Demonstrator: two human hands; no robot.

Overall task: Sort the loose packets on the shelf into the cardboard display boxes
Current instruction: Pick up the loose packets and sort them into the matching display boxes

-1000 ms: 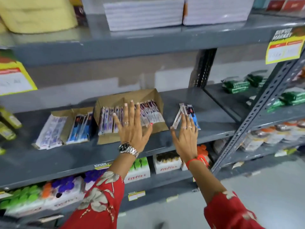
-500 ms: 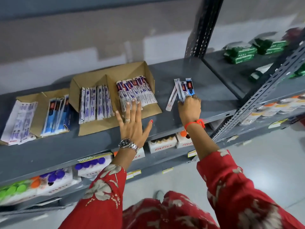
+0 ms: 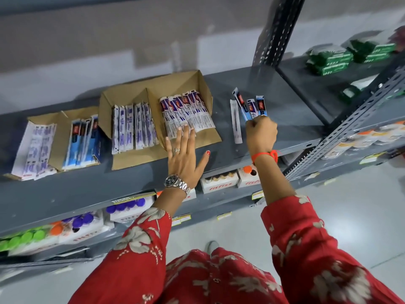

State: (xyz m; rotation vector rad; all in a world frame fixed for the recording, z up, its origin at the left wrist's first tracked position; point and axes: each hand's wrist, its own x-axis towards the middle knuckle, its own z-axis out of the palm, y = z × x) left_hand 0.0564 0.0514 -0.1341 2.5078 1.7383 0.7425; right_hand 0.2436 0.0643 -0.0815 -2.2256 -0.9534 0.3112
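- Left box (image 3: 59, 137), left of frame: white packets at its left, blue ones at its right.
- Centre box (image 3: 153, 91), on the grey shelf (image 3: 274, 88): two rows of purple-and-white packets (image 3: 186, 113).
- Left hand (image 3: 184, 159), centre frame: flat and open, fingers spread, fingertips touching the near ends of the right row; grips nothing.
- One white packet (image 3: 235, 121) lies loose on the shelf, between box and right hand.
- Right hand (image 3: 260, 133), right of centre: closed in a fist around a few blue packets (image 3: 252, 106), which fan upward.
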